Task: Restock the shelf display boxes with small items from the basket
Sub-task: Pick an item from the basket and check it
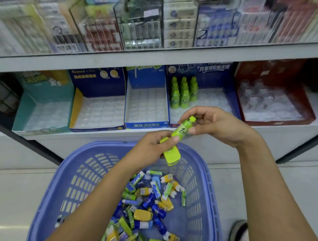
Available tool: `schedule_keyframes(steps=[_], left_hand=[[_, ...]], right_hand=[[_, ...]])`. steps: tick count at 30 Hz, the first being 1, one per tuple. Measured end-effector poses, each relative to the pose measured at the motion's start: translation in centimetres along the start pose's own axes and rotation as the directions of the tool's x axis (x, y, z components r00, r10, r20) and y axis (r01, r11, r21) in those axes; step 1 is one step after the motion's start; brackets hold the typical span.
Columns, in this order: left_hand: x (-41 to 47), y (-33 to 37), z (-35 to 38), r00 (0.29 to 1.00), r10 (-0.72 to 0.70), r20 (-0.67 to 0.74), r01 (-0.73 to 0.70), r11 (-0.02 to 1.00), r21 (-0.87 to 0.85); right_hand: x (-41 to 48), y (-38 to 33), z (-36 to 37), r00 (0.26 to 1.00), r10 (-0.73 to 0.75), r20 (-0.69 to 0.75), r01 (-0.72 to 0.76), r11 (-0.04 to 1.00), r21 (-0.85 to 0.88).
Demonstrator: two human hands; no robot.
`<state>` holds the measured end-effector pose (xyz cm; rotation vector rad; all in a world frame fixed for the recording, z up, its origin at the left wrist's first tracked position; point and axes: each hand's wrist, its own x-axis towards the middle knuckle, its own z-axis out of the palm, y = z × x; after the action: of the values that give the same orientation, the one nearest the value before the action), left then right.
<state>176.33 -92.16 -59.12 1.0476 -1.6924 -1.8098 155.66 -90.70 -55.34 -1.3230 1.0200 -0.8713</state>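
1. The left hand [153, 146] is over the far rim of the basket [98, 145], fingers curled round a flat yellow-green case [171, 155] with the thumb pressed on the case's upper end.
2. The right hand [215, 125] is higher and further right, in front of the shelf edge [283, 129]. It pinches a small green bottle [183, 128] between thumb and fingertips.
3. The bottle is tilted, cap up and to the right, and its lower end meets the left thumb and the top of the case, so the two hands nearly touch around it.
4. The basket is lavender-blue slotted plastic and stands on the floor directly below the hands. A loose heap of small items [150, 202] in blue, yellow, green and white lies in its bottom.
5. On the lower shelf stand five open display boxes with clear moulded trays: a teal box [45, 88], a navy box with a yellow side [76, 108], a blue box [147, 124], a navy box [212, 77] and a red box [267, 70].
6. The fourth box, just beyond the right hand, holds upright green bottles [183, 93] in three short rows at its back left. The red box holds clear pieces too blurred to name.
7. The upper shelf [158, 55] carries clear cases of packaged goods, blurred.
8. A shoe [240, 237] shows right of the basket.
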Motion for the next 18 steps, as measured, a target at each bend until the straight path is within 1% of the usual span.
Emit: schedule_keyframes(steps=[2,4,6,7,8,10,11,12,13,16,18], left_hand=[[0.4,0.5,0.5,0.998,0.046,-0.037,-0.046,0.999,0.004],[0.8,0.8,0.8,0.994,0.072,-0.082,-0.074,0.997,-0.019],[1.5,1.1,1.0,0.989,0.075,-0.127,-0.081,0.996,-0.041],[1.7,1.2,1.1,0.985,0.065,-0.158,-0.073,0.996,-0.044],[2.0,1.2,1.2,0.98,0.044,-0.193,-0.055,0.997,-0.051],[2.4,1.1,1.2,0.968,-0.014,-0.252,-0.006,0.997,-0.079],[2.5,1.0,1.1,0.963,-0.036,-0.268,0.013,0.996,-0.09],[2.5,0.9,1.0,0.959,-0.055,-0.277,0.029,0.995,-0.096],[2.5,0.8,0.9,0.955,-0.07,-0.287,0.045,0.994,-0.096],[2.5,0.8,0.5,0.939,-0.107,-0.327,0.081,0.993,-0.09],[2.6,0.8,0.0,0.932,-0.114,-0.345,0.086,0.992,-0.096]], right_hand=[[0.4,-0.1,0.2,0.999,-0.012,-0.03,0.011,1.0,-0.013],[0.9,-0.1,0.3,0.994,-0.029,-0.102,0.03,0.999,0.014],[1.7,0.1,0.2,0.977,-0.026,-0.21,0.039,0.997,0.059],[2.1,0.2,-0.1,0.957,-0.04,-0.288,0.054,0.998,0.04],[2.5,0.4,-0.6,0.92,-0.075,-0.384,0.073,0.997,-0.021],[3.4,0.7,-1.9,0.805,-0.183,-0.564,0.093,0.978,-0.185],[3.9,0.8,-2.7,0.753,-0.227,-0.618,0.086,0.964,-0.25],[4.4,1.0,-3.4,0.726,-0.255,-0.639,0.068,0.951,-0.302],[4.9,1.3,-4.0,0.723,-0.27,-0.636,0.039,0.935,-0.352],[6.1,2.1,-5.2,0.763,-0.278,-0.583,-0.067,0.864,-0.499],[6.5,2.1,-5.7,0.763,-0.304,-0.571,-0.075,0.835,-0.544]])
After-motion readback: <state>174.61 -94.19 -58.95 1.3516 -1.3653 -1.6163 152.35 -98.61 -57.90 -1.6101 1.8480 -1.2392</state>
